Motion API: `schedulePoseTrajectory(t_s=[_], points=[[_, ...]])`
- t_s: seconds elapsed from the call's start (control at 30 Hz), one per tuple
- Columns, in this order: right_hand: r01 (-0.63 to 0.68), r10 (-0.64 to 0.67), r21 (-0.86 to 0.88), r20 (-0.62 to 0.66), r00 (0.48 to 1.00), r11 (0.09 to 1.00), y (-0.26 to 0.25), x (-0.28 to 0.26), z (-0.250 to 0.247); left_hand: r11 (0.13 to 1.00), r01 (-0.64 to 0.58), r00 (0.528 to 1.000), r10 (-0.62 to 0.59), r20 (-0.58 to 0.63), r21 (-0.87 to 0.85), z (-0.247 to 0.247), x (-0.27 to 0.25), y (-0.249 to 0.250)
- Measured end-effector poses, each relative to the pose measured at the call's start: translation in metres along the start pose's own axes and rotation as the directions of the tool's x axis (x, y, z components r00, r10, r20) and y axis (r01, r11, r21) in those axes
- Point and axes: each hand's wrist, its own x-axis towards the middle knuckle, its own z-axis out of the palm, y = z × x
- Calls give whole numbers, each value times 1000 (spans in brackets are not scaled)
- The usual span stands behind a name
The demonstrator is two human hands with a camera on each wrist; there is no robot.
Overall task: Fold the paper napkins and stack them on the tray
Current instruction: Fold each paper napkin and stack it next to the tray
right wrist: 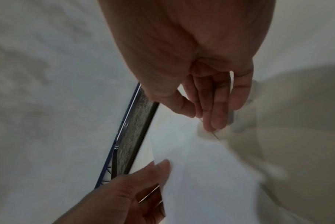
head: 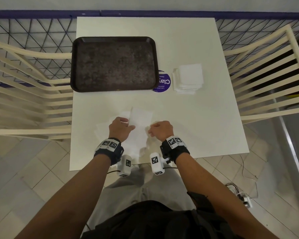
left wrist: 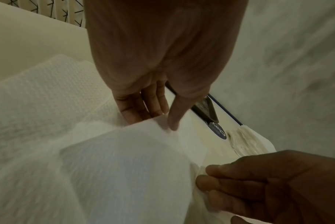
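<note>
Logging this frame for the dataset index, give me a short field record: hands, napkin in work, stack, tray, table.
left hand: pinches the left edge of the napkin in work
right hand: pinches the same napkin's right edge
napkin in work: partly lifted off the table, between both hands
other napkins: unfolded, flat under the left hand
napkin stack: right of the tray, on the table
tray: dark, no napkins on it
sticker: purple, partly under the tray
table: white

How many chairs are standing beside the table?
2. One chair stands at the left side of the table, the other chair at its right side. Others may be hidden outside the view.
</note>
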Motion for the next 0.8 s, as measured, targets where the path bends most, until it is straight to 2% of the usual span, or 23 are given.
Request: schedulePoseTrajectory(t_s=[0.13,0.3,0.4,0.5,0.7,0.8], points=[[51,-50,43,-22,998,998,3,3,1,996,-85,996,85,-28,-1,-1,2,-1],[156,-142,212,-80,987,965,-5,2,-1,953,-184,983,185,-19,-239,-8,3,5],[200,-195,291,-44,980,936,-11,5,1,910,-178,983,180,-29,-374,-14,2,12],[233,-227,374,-61,972,898,-14,6,2,886,-185,982,186,-40,-426,-16,0,19],[337,-307,445,-139,941,830,-17,4,-2,897,-114,993,117,-18,-428,-11,3,9],[393,-375,435,-131,918,810,-16,3,-5,872,8,992,53,111,-490,-10,2,10]])
